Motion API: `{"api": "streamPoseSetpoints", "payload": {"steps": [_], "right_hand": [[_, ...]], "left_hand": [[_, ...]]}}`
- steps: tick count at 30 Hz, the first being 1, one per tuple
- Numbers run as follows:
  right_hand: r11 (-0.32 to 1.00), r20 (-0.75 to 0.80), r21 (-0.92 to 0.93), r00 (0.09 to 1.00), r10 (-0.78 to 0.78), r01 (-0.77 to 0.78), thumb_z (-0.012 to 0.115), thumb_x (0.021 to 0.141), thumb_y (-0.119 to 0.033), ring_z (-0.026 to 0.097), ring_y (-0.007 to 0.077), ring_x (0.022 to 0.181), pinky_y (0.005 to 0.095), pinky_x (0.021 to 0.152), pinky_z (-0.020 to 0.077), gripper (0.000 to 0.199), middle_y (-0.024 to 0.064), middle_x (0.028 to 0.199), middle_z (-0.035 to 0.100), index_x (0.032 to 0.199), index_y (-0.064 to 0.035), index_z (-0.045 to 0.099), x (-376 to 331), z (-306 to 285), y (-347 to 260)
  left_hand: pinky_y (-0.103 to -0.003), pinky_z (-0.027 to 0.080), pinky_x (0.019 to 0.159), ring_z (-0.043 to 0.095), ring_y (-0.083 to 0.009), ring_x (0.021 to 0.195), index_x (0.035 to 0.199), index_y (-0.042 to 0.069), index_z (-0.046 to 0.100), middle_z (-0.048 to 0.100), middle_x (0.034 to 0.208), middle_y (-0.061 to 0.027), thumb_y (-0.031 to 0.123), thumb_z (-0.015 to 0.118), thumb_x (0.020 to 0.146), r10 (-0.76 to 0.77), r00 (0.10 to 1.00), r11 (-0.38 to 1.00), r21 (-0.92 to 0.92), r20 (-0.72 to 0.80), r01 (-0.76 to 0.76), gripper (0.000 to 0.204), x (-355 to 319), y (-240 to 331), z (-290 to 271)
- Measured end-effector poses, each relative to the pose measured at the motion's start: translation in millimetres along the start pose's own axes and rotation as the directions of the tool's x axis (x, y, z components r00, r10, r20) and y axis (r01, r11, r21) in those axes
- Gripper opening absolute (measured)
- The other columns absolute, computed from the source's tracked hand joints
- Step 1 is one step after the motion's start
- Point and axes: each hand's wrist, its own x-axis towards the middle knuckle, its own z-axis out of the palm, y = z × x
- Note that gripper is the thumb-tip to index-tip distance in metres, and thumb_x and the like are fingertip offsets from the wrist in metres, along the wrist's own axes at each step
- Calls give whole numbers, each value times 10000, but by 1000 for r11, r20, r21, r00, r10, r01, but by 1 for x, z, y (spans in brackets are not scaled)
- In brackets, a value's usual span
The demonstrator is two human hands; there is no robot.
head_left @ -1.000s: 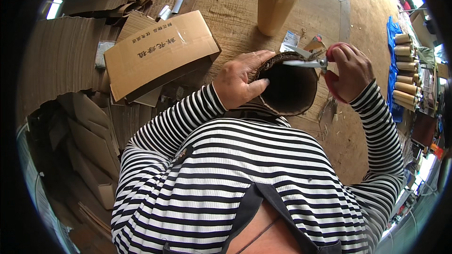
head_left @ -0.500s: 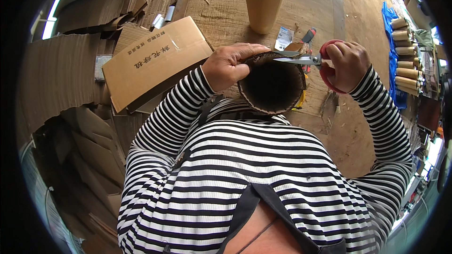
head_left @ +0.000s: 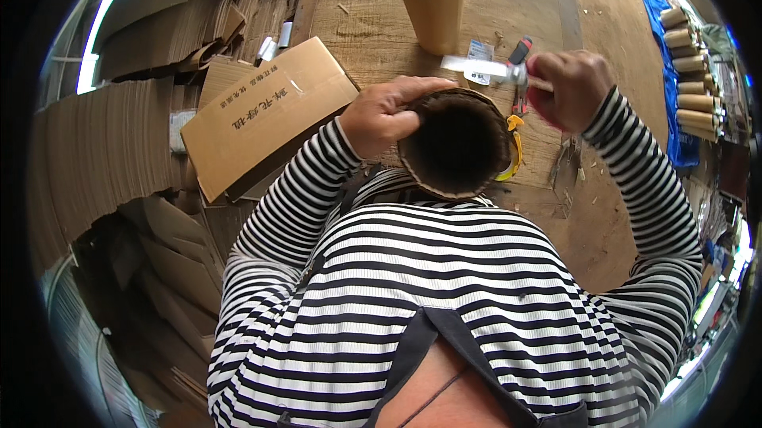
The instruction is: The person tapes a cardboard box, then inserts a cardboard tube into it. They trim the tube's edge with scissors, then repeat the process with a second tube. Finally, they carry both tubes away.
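1. Cardboard tube (head_left: 456,142), open end facing up at you, sits tight against your chest above the wooden worktop (head_left: 373,23); your left hand (head_left: 385,115) is closed around its rim on the left side, thumb over the edge.
2. Your right hand (head_left: 571,88) is clenched on the red handle of a metal blade tool (head_left: 488,69), whose bright blade lies across just beyond the tube's far rim. I'd judge the main risk to be the blade skidding off the hard rim toward your left thumb, since the two are close.
3. The tube is braced only by one hand and your body, so a hard push could roll or tilt it and throw the cut off.
4. Loose tools near the yellow-handled one (head_left: 516,142) beside the tube could snag your right sleeve.
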Motion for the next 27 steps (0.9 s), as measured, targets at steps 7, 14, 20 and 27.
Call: {"api": "streamPoseSetpoints", "payload": {"steps": [7,14,20,27], "right_hand": [[529,321,-380,428,845,-758,580,796,-507,669,222,924,364,806,529,411,62,980,700,1019,-174,669,-98,65,77],[33,441,-417,-171,881,-908,627,823,-526,622,264,1091,404,906,489,524,120,1151,656,1189,-153,600,-213,187,50],[-18,572,-364,-238,785,-931,712,787,-494,547,286,1188,429,968,456,667,125,1279,571,1303,-122,511,-229,228,26],[698,73,121,707,703,-706,650,767,-146,620,282,828,403,712,524,208,94,867,599,966,-109,600,-181,246,23]], "left_hand": [[-326,482,942,633,-267,1033,1203,-4,576,642,1115,-168,-45,549,738,215,969,798,594,-124,-101,468,-15,29,-1],[-344,517,739,650,-290,825,967,14,667,663,874,-136,57,704,760,284,934,561,827,-219,23,215,7,36,3],[-310,499,726,645,-230,771,973,-18,660,663,848,-140,40,621,854,252,852,593,769,-459,238,139,-5,42,-7],[-329,500,784,664,-277,857,1006,-24,643,675,940,-178,57,579,829,305,728,319,786,-614,530,205,-33,17,-22]]}}
